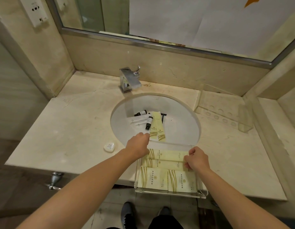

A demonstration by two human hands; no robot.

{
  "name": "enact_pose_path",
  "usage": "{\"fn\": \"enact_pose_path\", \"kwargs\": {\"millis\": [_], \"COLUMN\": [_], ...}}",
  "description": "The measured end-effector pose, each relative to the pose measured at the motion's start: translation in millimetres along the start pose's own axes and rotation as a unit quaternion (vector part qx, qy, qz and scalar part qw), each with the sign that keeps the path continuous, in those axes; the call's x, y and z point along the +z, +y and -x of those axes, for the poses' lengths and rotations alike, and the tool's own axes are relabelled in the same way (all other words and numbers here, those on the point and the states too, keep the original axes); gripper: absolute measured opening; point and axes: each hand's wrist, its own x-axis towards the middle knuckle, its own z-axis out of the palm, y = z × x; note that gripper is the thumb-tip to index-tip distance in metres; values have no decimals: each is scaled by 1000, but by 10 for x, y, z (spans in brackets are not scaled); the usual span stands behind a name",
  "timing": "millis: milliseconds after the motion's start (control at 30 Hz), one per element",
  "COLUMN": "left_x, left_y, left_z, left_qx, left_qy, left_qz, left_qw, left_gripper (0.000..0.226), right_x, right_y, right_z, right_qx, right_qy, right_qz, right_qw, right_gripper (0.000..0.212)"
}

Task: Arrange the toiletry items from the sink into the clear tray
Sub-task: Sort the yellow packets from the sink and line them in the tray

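Head view: left hand (pixel 138 142) outstretched, pinching a sink packet (pixel 153 129); right hand (pixel 195 158) gripping the tray's (pixel 170 195) top packet (pixel 168 154)

Four cream packets with gold stripes lie in the clear tray (pixel 170 194) at the lower middle of the frame: two long narrow ones (pixel 168 155) at its far side and two wider ones (pixel 153 178) at its near side. Two more long cream packets (pixel 157 128) lie in the sink (pixel 184 123), at the centre of the frame. Also there are two small dark bottles (pixel 148 123), at least two white sachets (pixel 137 121) and one black razor (pixel 163 117). One white soap packet (pixel 111 147) sits at centre left.
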Motion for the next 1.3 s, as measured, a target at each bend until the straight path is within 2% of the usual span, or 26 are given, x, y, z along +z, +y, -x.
{"fn": "enact_pose_path", "kwargs": {"millis": [100,333,500,633,800,1100,1300], "left_x": [19,32,8,15,18,-10,-30], "left_y": [-7,-57,-43,-41,-45,-52,-60], "left_z": [0,-22,-39,-46,-64,-80,-146], "left_qx": [-5,-15,-12,1,6,23,-17], "left_qy": [3,4,-28,-25,-28,-56,-27], "left_qz": [-20,-26,-36,-65,-66,-89,-29], "left_qw": [1000,1000,999,998,997,994,999], "left_gripper": [26,23,49,58,57,67,51], "right_x": [11,46,79,89,100,78,96], "right_y": [-9,9,9,-5,-21,-123,-255], "right_z": [15,9,5,-17,-16,-66,-154], "right_qx": [-30,-80,-79,-73,-78,-128,-164], "right_qy": [-2,-8,3,-4,-12,48,89], "right_qz": [34,99,113,114,142,136,140], "right_qw": [999,992,990,991,987,981,972], "right_gripper": [16,19,25,26,23,21,15]}}
